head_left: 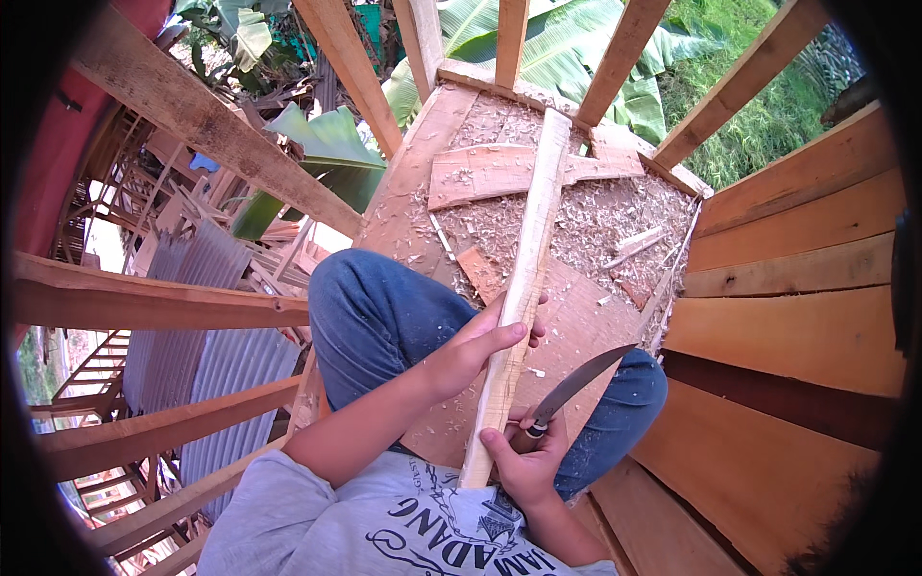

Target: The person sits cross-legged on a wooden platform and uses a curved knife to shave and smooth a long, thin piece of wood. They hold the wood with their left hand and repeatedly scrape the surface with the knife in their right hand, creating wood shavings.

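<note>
A view straight down from the head of a person seated on a raised wooden platform [403,206], knees in blue jeans spread apart. The left hand [475,350] wraps around a long, pale strip of wood [523,278], fingers curled over its left edge and thumb on top, gripping it firmly about a third of the way up. The strip runs from just in front of the person's grey printed shirt, between the knees, and slants up and slightly right across the platform, its far end resting near the back boards. The right hand [526,461] is closed tight around the dark handle of a knife [571,389]; the curved blade points up and to the right, lying just beside the strip's right edge, near the right knee. Wood shavings [605,226] and offcuts are scattered thickly over the platform boards. Rough timber beams [202,120] frame the left side, plank walls [797,278] rise on the right, and banana leaves [327,144] and corrugated metal roofs [206,365] lie below
</note>
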`<action>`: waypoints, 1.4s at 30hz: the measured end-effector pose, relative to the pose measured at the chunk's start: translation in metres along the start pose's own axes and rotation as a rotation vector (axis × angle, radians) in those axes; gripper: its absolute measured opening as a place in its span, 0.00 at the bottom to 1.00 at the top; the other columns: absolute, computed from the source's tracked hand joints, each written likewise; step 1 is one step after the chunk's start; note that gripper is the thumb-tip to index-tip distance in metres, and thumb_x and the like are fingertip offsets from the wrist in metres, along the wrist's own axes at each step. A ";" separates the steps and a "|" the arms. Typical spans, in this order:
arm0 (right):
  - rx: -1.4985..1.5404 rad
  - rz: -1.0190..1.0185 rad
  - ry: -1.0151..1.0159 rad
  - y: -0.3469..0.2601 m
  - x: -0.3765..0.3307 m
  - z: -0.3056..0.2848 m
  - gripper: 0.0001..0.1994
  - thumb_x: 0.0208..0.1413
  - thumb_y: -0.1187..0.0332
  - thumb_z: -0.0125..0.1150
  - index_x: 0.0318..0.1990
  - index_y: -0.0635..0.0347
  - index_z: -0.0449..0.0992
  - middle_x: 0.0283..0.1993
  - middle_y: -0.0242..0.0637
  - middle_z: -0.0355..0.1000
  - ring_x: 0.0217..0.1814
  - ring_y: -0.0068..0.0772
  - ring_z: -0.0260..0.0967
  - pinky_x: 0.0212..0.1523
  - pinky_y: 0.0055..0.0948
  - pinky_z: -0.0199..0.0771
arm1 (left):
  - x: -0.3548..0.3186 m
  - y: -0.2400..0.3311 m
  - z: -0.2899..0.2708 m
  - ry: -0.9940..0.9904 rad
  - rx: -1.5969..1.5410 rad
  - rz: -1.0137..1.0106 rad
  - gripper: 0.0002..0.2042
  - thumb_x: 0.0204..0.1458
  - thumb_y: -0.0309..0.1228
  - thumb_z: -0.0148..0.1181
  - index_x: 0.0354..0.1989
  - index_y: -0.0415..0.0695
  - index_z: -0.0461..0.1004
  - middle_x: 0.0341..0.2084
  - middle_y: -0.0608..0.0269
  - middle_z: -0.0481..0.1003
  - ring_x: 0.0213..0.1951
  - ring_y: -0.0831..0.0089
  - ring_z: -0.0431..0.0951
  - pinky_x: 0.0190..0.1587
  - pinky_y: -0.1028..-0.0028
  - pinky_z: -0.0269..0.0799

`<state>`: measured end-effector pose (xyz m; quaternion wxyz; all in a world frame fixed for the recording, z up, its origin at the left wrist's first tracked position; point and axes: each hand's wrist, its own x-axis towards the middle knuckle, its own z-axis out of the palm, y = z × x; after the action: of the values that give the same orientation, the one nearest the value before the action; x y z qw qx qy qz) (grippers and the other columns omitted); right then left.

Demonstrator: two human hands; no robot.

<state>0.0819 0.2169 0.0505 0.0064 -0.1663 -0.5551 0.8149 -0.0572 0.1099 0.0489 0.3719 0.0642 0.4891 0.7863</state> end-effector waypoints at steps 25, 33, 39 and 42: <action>0.081 -0.098 0.263 0.014 0.018 -0.002 0.19 0.50 0.83 0.64 0.43 0.59 0.59 0.37 0.34 0.70 0.25 0.10 0.63 0.27 0.12 0.64 | -0.054 -0.019 0.009 -0.274 0.680 -0.207 0.20 0.55 0.29 0.51 0.57 0.39 0.64 0.31 0.54 0.76 0.30 0.63 0.78 0.38 0.66 0.74; -0.170 -0.207 0.182 0.020 0.018 -0.031 0.15 0.60 0.61 0.59 0.42 0.66 0.67 0.39 0.40 0.74 0.22 0.11 0.64 0.21 0.15 0.63 | -0.053 0.016 0.029 -0.131 0.538 -0.349 0.12 0.58 0.26 0.49 0.48 0.36 0.65 0.24 0.61 0.70 0.28 0.74 0.75 0.33 0.72 0.72; -0.487 -0.407 0.112 0.016 0.016 -0.065 0.23 0.64 0.50 0.48 0.42 0.67 0.68 0.35 0.45 0.74 0.20 0.21 0.63 0.21 0.20 0.62 | -0.053 -0.003 0.019 -0.023 0.579 -0.104 0.04 0.56 0.26 0.52 0.36 0.39 0.65 0.25 0.66 0.65 0.28 0.77 0.67 0.33 0.74 0.65; -0.575 -0.443 0.151 0.009 0.014 -0.063 0.19 0.62 0.55 0.51 0.37 0.67 0.71 0.27 0.39 0.71 0.20 0.25 0.66 0.22 0.23 0.63 | -0.050 0.002 0.021 0.000 0.542 -0.099 0.05 0.55 0.25 0.54 0.35 0.40 0.65 0.26 0.67 0.65 0.31 0.79 0.66 0.36 0.75 0.64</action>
<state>0.0879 0.2730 0.0178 0.1765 -0.0968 -0.7820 0.5898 -0.0127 0.0926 0.0745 0.3790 0.1373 0.6845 0.6075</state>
